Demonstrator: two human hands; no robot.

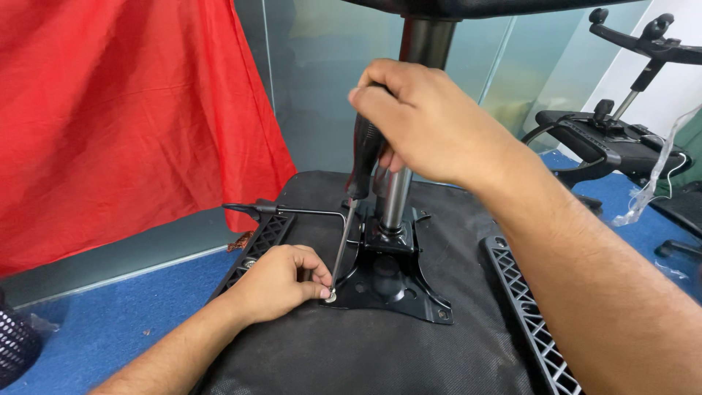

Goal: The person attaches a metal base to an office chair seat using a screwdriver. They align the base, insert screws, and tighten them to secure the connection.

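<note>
Right hand (428, 124) is wrapping around the black handle of a screwdriver (352, 212), fully clenched from above, so the push is going straight down the shaft. The shaft is slanting down and left, with its tip sitting on a small silver screw (330, 296).

Left hand (281, 281) is pinching that screw between thumb and fingertips, right at the tip, probably keeping it upright and centred in the hole while the driver is bearing on it. The heel of the hand is resting on the seat, which looks like bracing.

The screw is sitting at the near-left corner of the black metal mounting plate (398, 289); the plate is lying flat on the underside of an upturned chair seat (365, 351), black fabric. The other corner holes I can see look open, though it's hard to be sure.

A chrome gas cylinder (396, 197) is rising from the plate's centre, just beside the screwdriver, which is likely why the tool is coming in tilted. A thin lever rod (300, 212) is running off left from the plate.

Black lattice plastic rails (530, 322) are flanking the seat on both sides. The seat is lying on blue carpet floor (110, 329). Red cloth (124, 117) is hanging at the left; another chair's parts (607, 139) are standing well apart at the right.
</note>
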